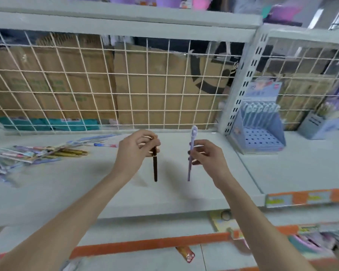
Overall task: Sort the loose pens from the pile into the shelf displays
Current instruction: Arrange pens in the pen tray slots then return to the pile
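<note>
Nearest to the camera, the two bare forearms reach over the pale grey metal shelf (pixel 184 196). The left hand (pixel 132 151) pinches a dark brown slim pen (pixel 155 167) near its top, so the pen hangs down above the shelf. The right hand (pixel 207 153) grips a pale lilac pen with a small figure on its top (pixel 191 153), held almost upright. So two pens are in hand, one for each hand, and the step seems to be the carrying of picked pens toward their places. To the left, the pile of loose pens and packets (pixel 37 153) lies on the shelf; their number cannot be counted. Farther to the right stands a light blue cardboard display with rows of holes (pixel 260 133), with similar lilac pens in its back rows. The next move probably needs the lilac pen lowered tip-first into one free hole.
</note>
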